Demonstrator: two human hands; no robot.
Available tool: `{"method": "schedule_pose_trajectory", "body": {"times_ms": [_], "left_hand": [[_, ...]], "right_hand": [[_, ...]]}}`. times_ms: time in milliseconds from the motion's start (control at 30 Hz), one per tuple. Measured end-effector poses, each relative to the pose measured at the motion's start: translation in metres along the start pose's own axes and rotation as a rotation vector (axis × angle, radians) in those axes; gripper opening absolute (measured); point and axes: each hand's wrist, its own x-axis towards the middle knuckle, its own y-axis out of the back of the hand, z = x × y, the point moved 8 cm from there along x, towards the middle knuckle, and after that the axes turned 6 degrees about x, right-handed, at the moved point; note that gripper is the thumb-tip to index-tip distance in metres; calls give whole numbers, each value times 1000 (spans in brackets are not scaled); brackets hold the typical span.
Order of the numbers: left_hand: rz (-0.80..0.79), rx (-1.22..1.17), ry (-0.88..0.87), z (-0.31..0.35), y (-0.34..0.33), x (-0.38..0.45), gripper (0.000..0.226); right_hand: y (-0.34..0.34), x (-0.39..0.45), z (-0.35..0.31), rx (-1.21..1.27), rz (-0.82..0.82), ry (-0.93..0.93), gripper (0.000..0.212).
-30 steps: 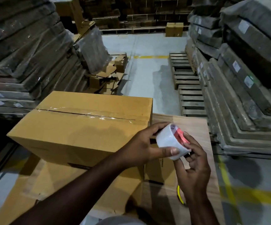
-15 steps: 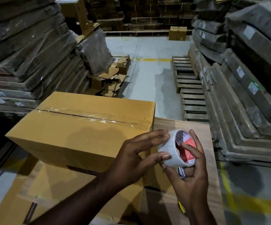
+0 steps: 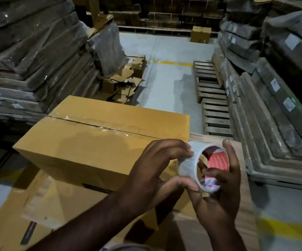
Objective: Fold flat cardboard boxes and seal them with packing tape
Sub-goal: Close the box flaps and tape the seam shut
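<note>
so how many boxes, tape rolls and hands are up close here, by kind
folded box: 1
flat cardboard under it: 1
tape roll: 1
hands, left hand and right hand: 2
total: 5

Sealed box [image 3: 99, 142] left; tabletop [image 3: 237, 147] right.

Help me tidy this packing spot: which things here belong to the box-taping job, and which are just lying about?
In the job:
- tape roll, held in both hands: left hand, right hand
- folded cardboard box, top seam already taped
- flat cardboard under it

Lying about:
- wrapped stacks on both sides
- wooden pallets
- cardboard scraps
- small box far down the aisle
</note>
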Motion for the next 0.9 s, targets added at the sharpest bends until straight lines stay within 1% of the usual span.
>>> {"method": "schedule_pose_trajectory", "body": {"times_ms": [67, 100, 167, 267, 367, 433, 500, 600, 667, 733, 800, 900], "left_hand": [[14, 25, -28, -6, 14, -3, 58], [12, 27, -34, -11, 21, -5, 56], [13, 17, -11, -24, 34, -8, 52], [35, -39, 31, -44, 53, -12, 49], [66, -94, 61, -63, 72, -11, 49], [79, -223, 148, -82, 84, -8, 53], [41, -298, 199, -97, 92, -6, 46], [-60, -289, 225, -113, 97, -7, 33], [-105, -323, 304, -126, 99, -9, 26], [-110, -350, 360, -135, 103, -10, 21], [-97, -362, 361, -137, 108, -10, 19], [-82, -396, 385, -138, 114, -8, 22]], "right_hand": [[-17, 2, -8, 15, 1, -22, 41], [-25, 2, -11, 24, -4, -25, 37], [-40, 2, -19, 19, -28, -18, 29], [-64, 7, -31, -52, -69, 19, 26], [-88, 8, -31, -46, -64, -26, 36], [-100, 7, -30, -32, -71, -24, 46], [-110, 6, -29, -32, -93, -22, 49], [-119, 3, -26, -5, -75, -41, 60], [-123, 2, -26, 24, -55, -47, 67], [-128, 5, -28, 41, -53, -50, 59], [-132, 8, -32, 42, -62, -52, 49], [-136, 10, -34, 11, -92, -64, 48]]}}
